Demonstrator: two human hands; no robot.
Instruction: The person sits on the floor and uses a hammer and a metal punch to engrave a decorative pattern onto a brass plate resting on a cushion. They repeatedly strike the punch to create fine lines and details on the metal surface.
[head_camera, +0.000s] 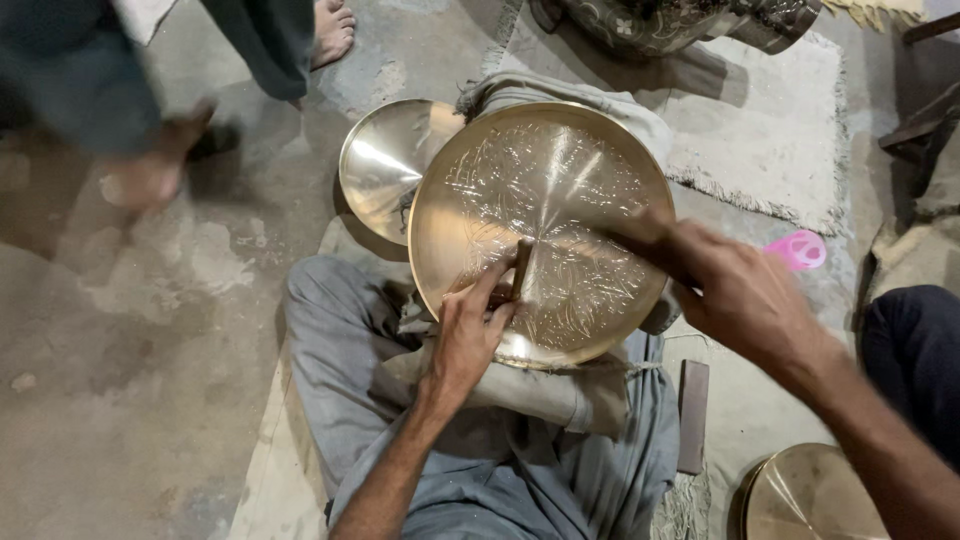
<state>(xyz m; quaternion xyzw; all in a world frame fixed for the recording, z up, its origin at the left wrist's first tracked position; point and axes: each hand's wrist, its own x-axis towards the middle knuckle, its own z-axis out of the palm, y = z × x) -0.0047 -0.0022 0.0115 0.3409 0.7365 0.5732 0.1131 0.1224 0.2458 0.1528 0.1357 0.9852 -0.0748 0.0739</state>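
Left hand (468, 335) w/ grip clamped on short chisel (522, 268), tip on big round brass tray (540, 235); tray shiny, engraved w/ leafy lines, propped on lap over grey cloth. Plain brass dish (385, 165) behind its left edge. Right hand (735, 290) blurred over tray's right rim, grip can't tell; pink plastic item (798, 250) beyond on floor

Bare concrete floor (130, 380), stained. Pale fringed rug (770, 130) upper right, second mat (270, 470) under the seated person at bottom centre. Pink plastic piece (798, 249) at right. Dark flat block (693, 415) lower right, brass plate (805, 495) just beside it at bottom edge.
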